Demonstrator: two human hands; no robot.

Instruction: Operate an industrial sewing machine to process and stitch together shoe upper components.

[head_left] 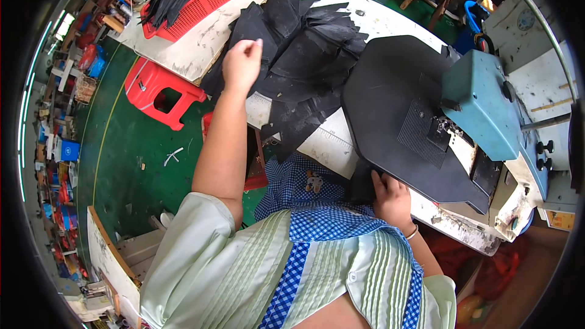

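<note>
My left hand (242,66) is raised over a spread pile of thin black sheet pieces (317,45), its fingers curled in. Whether anything is between those fingertips I cannot make out. At the near edge of a black work plate (390,97), my right hand (393,201) is closed on a black piece (361,186) that lies against my lap. Part of that piece is hidden by the plate and my fingers. To the right of the plate stands a blue-green machine (484,103), with its metal foot (450,127) over a ribbed patch of the plate.
A red plastic basket (198,7) full of black pieces stands on the white table (164,55) at the far left. Below it, a red stool (158,94) is on the green floor. A ruler scale (335,137) runs along the table near the pile.
</note>
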